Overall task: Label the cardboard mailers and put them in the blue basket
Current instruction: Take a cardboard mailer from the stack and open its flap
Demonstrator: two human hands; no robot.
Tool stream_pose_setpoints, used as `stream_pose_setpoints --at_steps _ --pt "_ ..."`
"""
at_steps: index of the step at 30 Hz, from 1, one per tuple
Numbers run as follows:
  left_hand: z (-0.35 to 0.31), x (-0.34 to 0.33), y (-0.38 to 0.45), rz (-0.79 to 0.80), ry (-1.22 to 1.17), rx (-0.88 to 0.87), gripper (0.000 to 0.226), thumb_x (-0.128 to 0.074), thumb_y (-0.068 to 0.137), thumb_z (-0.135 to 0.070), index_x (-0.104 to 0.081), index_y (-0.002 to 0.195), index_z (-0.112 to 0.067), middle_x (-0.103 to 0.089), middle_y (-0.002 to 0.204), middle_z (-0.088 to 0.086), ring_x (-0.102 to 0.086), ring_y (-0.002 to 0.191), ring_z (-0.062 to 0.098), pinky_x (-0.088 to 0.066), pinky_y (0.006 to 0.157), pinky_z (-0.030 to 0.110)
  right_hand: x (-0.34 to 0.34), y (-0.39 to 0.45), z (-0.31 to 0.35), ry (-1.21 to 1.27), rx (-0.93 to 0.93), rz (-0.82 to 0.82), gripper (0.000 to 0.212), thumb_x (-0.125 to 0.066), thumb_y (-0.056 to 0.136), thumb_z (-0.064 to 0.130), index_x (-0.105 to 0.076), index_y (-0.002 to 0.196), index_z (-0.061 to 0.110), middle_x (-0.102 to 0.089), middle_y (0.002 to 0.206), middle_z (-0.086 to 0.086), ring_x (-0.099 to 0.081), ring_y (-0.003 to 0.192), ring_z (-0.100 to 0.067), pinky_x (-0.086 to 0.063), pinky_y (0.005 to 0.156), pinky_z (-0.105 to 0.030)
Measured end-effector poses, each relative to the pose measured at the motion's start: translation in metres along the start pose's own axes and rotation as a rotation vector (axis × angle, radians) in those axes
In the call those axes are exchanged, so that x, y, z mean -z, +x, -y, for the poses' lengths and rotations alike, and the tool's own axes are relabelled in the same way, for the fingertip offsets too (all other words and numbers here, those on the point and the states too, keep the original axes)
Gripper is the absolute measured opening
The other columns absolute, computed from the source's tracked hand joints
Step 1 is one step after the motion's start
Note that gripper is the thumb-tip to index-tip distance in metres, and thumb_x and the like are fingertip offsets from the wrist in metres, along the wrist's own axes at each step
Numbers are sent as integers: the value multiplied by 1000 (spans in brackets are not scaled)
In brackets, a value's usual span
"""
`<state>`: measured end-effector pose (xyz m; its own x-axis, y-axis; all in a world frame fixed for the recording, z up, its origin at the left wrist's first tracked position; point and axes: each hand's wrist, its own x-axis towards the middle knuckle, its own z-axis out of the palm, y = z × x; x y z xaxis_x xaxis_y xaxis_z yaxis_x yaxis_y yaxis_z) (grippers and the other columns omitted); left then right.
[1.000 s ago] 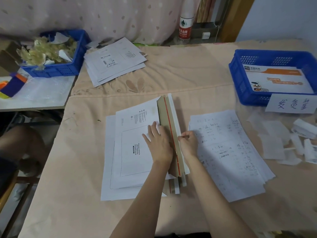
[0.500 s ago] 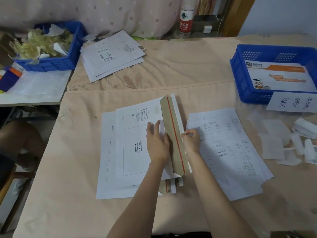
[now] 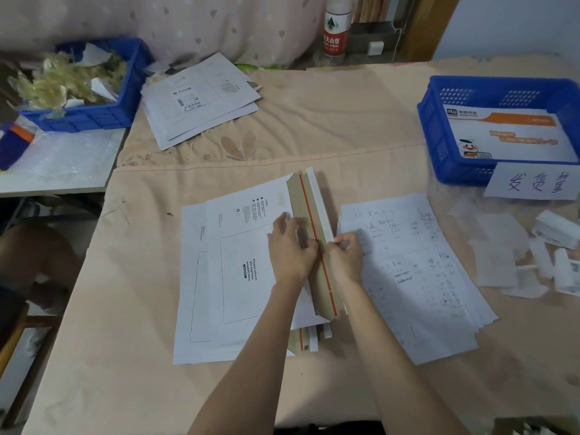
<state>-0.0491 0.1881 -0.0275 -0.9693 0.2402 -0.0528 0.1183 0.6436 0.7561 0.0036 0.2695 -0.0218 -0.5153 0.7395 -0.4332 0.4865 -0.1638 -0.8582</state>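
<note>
A stack of white cardboard mailers (image 3: 238, 271) lies in the middle of the table. The top one has its brown flap (image 3: 306, 208) open, with a red tear strip and a white adhesive liner (image 3: 320, 205) along its right edge. My left hand (image 3: 290, 249) lies on the mailer and flap with fingers nearly straight, holding it down. My right hand (image 3: 345, 255) pinches the white liner strip at the flap's edge. The blue basket (image 3: 436, 146) stands at the right, holding a white and orange mailer.
Handwritten sheets (image 3: 414, 277) lie right of the mailers. Loose label scraps (image 3: 508, 255) are scattered far right. A second mailer pile (image 3: 201, 98) and a blue bin of scraps (image 3: 94, 117) sit at back left. A bottle (image 3: 336, 29) stands behind the table.
My left hand has slid up and right onto the brown flap. My right hand has moved slightly up along the flap's edge, still pinching the strip.
</note>
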Motion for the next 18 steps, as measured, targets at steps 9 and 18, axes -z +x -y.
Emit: stream_pose_setpoints --at_steps 9,18 --pt "10 7 2 183 -154 195 71 -69 77 -12 -40 139 -32 -15 155 5 -22 141 20 -5 118 47 5 5 3 42 -55 20 15 -53 87 -2 -51 95 10 -51 82 8 -51 72 -9 -38 57 -21" --pt "3 2 -4 121 38 7 55 -65 69 -10 -53 119 -30 -28 146 5 -39 131 26 -35 104 46 3 -1 0 -44 9 -21 18 -48 87 -2 -47 99 12 -53 78 7 -56 76 -18 -40 57 -23"
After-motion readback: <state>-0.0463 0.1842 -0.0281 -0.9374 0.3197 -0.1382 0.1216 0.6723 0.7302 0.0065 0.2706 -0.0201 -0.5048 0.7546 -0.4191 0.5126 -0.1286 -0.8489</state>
